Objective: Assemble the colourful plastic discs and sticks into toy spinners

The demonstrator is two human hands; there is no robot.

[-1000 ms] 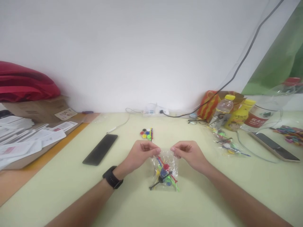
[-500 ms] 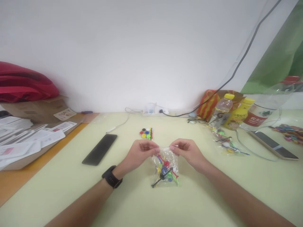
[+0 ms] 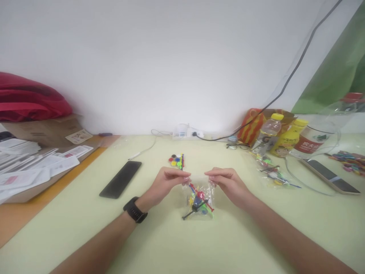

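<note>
A small clear plastic bag (image 3: 199, 201) of coloured sticks and discs hangs just above the pale green table (image 3: 171, 243) in front of me. My left hand (image 3: 167, 184), with a black watch on its wrist, pinches the bag's top left corner. My right hand (image 3: 226, 183) pinches the top right corner. Both hands are closed on the bag's upper edge. A small cluster of coloured discs and sticks (image 3: 177, 161) lies on the table just beyond my left hand.
A black phone (image 3: 121, 184) lies to the left. Papers and packets (image 3: 34, 167) are piled at the far left under a red bag (image 3: 28, 99). On the right are drink bottles (image 3: 281, 139), more bagged pieces (image 3: 272, 173), another phone (image 3: 330, 177) and a power strip (image 3: 186, 134).
Both hands and the bag have shifted slightly up and away from me. The bag now hangs shorter below my fingers.
</note>
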